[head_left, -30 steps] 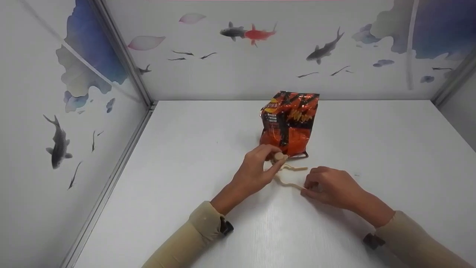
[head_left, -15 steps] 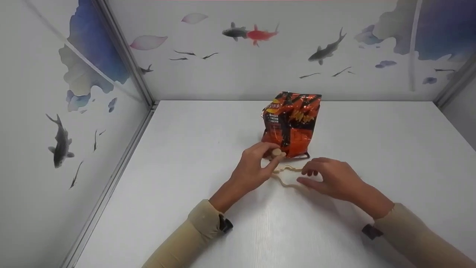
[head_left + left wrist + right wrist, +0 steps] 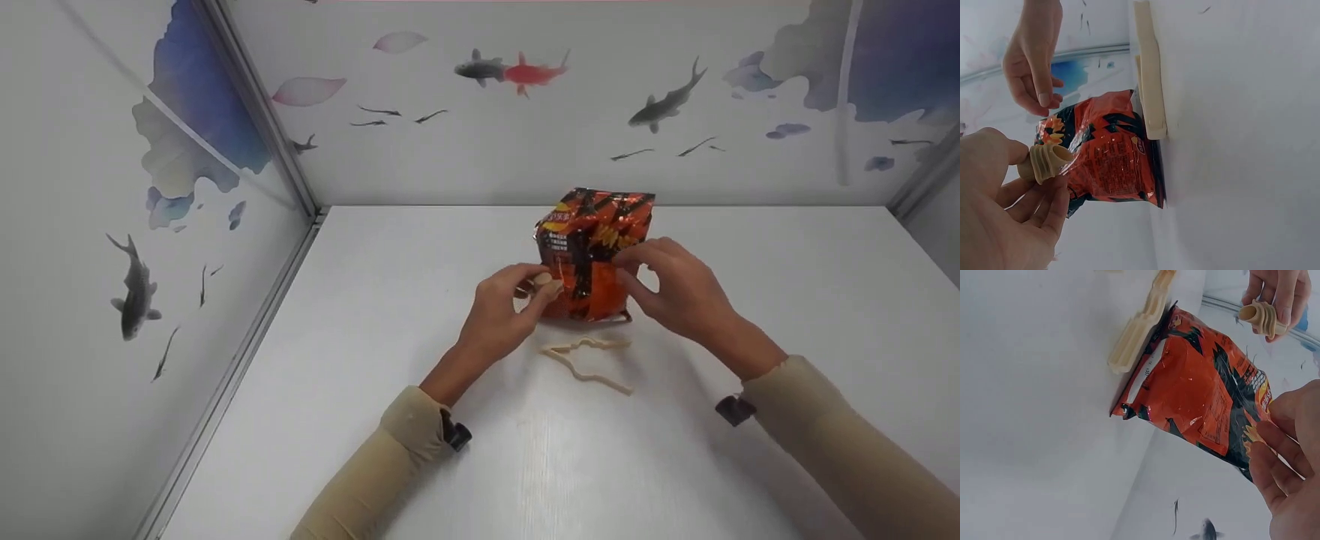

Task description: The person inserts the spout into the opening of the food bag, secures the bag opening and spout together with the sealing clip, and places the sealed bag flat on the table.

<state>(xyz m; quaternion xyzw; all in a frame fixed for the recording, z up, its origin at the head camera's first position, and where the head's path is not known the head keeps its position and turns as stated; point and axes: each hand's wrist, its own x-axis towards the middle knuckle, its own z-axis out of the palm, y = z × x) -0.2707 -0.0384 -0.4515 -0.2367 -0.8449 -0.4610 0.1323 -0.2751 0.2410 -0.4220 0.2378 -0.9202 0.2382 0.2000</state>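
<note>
My left hand (image 3: 496, 306) pinches a short beige ribbed spout (image 3: 1044, 163) between thumb and fingers. It holds the spout in front of the lower left of an orange and black snack bag (image 3: 596, 262). The bag stands upright, leaning a little. My right hand (image 3: 681, 291) is at the bag's right side, fingers loosely bent and thumb apart from them; whether the fingertips touch the bag cannot be told. On the table in front of the bag lies a beige hinged bag clip (image 3: 604, 380), its two long arms spread apart.
The white table (image 3: 360, 337) runs back to a wall (image 3: 525, 157) printed with fish. A metal-edged panel (image 3: 135, 225) stands on the left side. Each wrist carries a small black camera (image 3: 735, 410).
My right hand has left the clip's arms and moved up and back to the bag's right side. The left hand has lifted slightly with the spout. The clip now lies by itself, spread.
</note>
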